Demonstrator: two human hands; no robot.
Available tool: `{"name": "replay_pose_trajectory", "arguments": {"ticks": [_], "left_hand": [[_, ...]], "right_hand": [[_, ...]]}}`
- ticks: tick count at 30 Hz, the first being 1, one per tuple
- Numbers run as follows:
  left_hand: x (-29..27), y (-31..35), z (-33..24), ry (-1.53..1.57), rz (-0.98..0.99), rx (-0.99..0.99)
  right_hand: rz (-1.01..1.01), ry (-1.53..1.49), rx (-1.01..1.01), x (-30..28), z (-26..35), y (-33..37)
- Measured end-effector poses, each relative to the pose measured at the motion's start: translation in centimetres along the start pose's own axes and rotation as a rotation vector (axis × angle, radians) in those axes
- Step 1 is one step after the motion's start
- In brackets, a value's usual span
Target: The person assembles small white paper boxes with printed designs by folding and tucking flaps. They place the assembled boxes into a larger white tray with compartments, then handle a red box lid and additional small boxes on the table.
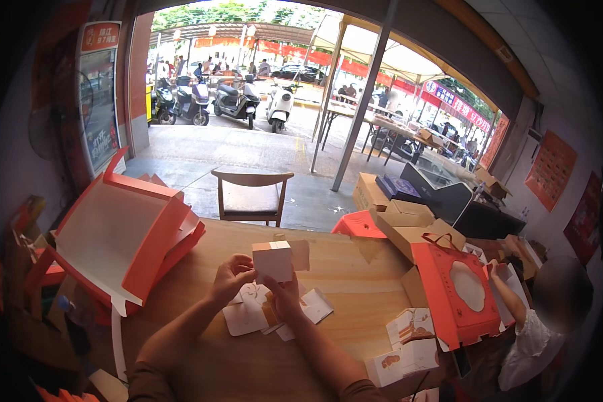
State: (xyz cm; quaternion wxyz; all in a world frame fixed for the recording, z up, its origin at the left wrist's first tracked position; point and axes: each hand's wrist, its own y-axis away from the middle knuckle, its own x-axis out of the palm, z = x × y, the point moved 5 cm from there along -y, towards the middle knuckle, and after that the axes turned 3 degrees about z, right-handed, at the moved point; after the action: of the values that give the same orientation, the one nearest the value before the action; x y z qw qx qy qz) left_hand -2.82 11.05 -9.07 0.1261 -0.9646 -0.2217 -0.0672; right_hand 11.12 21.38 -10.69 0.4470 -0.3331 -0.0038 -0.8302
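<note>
A small white cardboard box (273, 260) with a tan patch on its top is held up over the middle of the wooden table, a flap sticking out on its right. My right hand (285, 295) grips it from below. My left hand (232, 276) has its fingers curled and pinched at the box's lower left edge. Below my hands, several flat white carton pieces (246, 321) with brown print lie on the wooden table (194, 281), partly hidden by my hands.
Large red boxes (137, 231) are piled at left. At right a person (526, 342) reaches to a red gift box (452, 288) with an oval window; white printed boxes (409, 345) sit nearer. Across the table stands a chair (253, 194), with brown cartons (409, 228) at far right.
</note>
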Motion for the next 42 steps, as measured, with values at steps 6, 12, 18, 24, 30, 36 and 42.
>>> {"name": "replay_pose_trajectory", "arguments": {"ticks": [6, 12, 18, 24, 30, 36, 42], "left_hand": [[0.2, -0.1, 0.0, 0.053, 0.001, -0.002], [-0.1, -0.3, 1.7, -0.029, 0.177, -0.083], [0.9, 0.5, -0.5, -0.087, -0.135, 0.165], [0.3, 0.1, 0.5, -0.008, -0.052, 0.075], [0.1, 0.3, 0.4, 0.017, -0.05, 0.088], [0.2, 0.2, 0.1, 0.12, -0.011, 0.079], [-1.5, -0.4, 1.3, 0.089, 0.03, 0.051]], "right_hand": [[-0.037, 0.041, -0.032, -0.6, -0.5, 0.1], [0.086, 0.385, 0.079, -1.1, -1.9, 0.4], [0.038, 0.193, 0.044, -0.3, -1.0, 0.0], [0.009, 0.157, -0.026, -0.5, -1.2, 0.1], [0.029, 0.243, -0.011, -0.7, -1.3, 0.1], [-0.007, 0.303, 0.027, -2.2, -2.3, -0.2], [-0.021, 0.228, 0.023, -1.5, -2.3, 0.0]]}}
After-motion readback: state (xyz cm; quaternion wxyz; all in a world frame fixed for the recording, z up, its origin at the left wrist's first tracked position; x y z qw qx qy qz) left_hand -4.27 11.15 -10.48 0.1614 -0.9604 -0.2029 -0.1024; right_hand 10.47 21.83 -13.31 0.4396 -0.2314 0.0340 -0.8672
